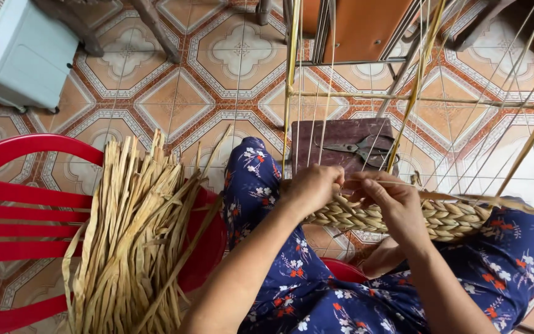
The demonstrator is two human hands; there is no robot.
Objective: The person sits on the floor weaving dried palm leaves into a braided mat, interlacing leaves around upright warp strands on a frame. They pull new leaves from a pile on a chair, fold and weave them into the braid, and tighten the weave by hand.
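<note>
The person sits with knees apart, in dark blue trousers with a flower print, and works at a woven band of dried straw-coloured fibre (446,218) that lies across the lap, from near the left knee out over the right thigh. The left hand (312,187) is curled into a fist at the left end of the band, its grip closed on the fibre there. The right hand (392,201) sits just beside it on the band's upper edge, fingers pinched together on a thin strand; its grip is closed on that strand. The two hands nearly touch.

Thin upright stakes of cane (416,86) rise from the band toward the top of the view, and a slender crossbar (415,99) runs between them, with fine strings stretched alongside.

To the person's left, a thick bundle of long dried fibre strips (134,241) rests over a red plastic chair (26,204), its lower ends hanging past the seat edge and its upper ends fanning out. Beyond the hands, on the floor between the knees, stands a dark purple-brown low stool (335,145) with a pair of scissors (360,149) lying on its top. The floor (217,80) is tiled in an orange, white and grey octagon pattern. A pale grey-white box-shaped appliance (23,52) stands at the upper left corner, and the legs of metal-framed furniture (353,34) show at the top.
</note>
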